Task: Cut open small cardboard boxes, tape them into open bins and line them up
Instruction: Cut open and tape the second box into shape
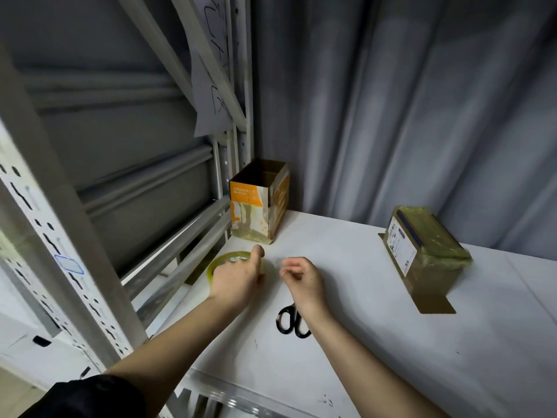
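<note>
- Done: one orange-and-white cardboard box [259,200], cut open and taped, upright at the far corner of the white shelf top [391,342].
- Left: brown tape-wrapped sealed box [422,251], well right of the orange bin.
- Left hand [238,279] grasping yellowish clear tape roll [229,262], just before the bin.
- Right hand [301,279] loosely curled, apparently pinching the tape end; cannot tell.
- Black-handled scissors [291,322] nearer than the bin, under the right wrist.

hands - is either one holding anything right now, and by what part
The left hand grips the tape roll from above, thumb on its outer rim. The right hand holds nothing visible, its fingers loosely curled.
</note>
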